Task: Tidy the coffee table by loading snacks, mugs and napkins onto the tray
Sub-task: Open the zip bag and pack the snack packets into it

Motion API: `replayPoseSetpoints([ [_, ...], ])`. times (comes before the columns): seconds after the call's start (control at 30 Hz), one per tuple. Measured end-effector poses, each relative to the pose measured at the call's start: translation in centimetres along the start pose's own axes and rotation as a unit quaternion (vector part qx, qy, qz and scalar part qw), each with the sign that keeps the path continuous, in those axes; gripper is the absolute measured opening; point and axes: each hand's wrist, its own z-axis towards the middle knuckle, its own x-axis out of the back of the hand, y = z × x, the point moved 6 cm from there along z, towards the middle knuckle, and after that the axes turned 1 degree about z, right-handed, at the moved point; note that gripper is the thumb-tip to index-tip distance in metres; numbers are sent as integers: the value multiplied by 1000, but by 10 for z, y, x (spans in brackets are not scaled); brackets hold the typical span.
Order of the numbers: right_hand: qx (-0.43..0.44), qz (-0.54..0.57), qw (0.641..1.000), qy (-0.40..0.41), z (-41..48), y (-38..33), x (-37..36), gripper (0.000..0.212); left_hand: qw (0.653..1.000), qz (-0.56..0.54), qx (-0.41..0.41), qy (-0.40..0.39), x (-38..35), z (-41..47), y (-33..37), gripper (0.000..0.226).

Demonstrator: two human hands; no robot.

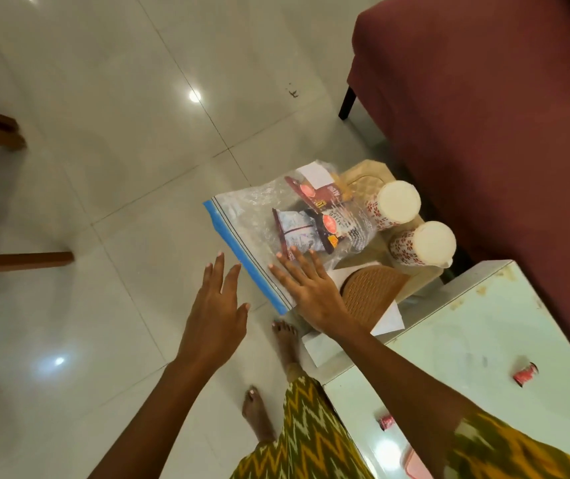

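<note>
Hiding much of the tray (368, 171), zip bag (254, 210) touches right hand (311, 292), left hand (215, 305) beside; grips apart.

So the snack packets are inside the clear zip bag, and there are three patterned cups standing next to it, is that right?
Not quite: there are two patterned cups, not three. The head view shows the far cup and the near cup standing next to the clear zip bag, with the snack packets inside it.
</note>
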Motion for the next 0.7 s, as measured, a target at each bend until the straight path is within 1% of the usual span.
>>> replayPoseSetpoints([
  [0.1, -37, 82, 994, 66, 15, 7, 33, 68, 997, -73, 23, 23, 14, 6, 4, 63],
  [0.23, -62, 188, 969, 147, 31, 14, 80, 54, 982, -179, 51, 22, 37, 19, 21, 61],
  [0.33, -98, 237, 953, 161, 44, 18, 115, 47, 977, -210, 28, 12, 59, 24, 45, 71],
  [0.4, -129, 260, 938, 188, 52, 24, 145, 41, 975, -221, 6, 18, 78, 22, 59, 78],
  [0.43, -147, 279, 927, 206, 54, 27, 161, 40, 975, -223, -4, 22, 89, 20, 67, 80],
  [0.47, -166, 305, 915, 208, 54, 30, 173, 45, 973, -228, -10, 25, 99, 16, 74, 79],
  [0.5, -176, 329, 906, 198, 54, 30, 187, 55, 970, -240, -21, 33, 113, 11, 82, 76],
  [0.53, -183, 345, 901, 188, 52, 28, 200, 63, 963, -264, -35, 41, 126, 4, 90, 69],
  [0.57, -186, 354, 897, 187, 49, 23, 214, 67, 952, -296, -50, 55, 140, -4, 99, 55],
  [0.6, -183, 361, 894, 192, 45, 14, 230, 67, 941, -326, -55, 72, 154, -12, 106, 38],
  [0.63, -173, 370, 889, 206, 40, 3, 244, 61, 929, -355, -53, 86, 166, -20, 111, 28],
  [0.67, -157, 382, 882, 225, 34, -12, 259, 47, 918, -380, -53, 101, 178, -29, 115, 29],
  [0.7, -143, 393, 875, 243, 26, -27, 271, 36, 906, -406, -55, 109, 189, -39, 119, 36],
])
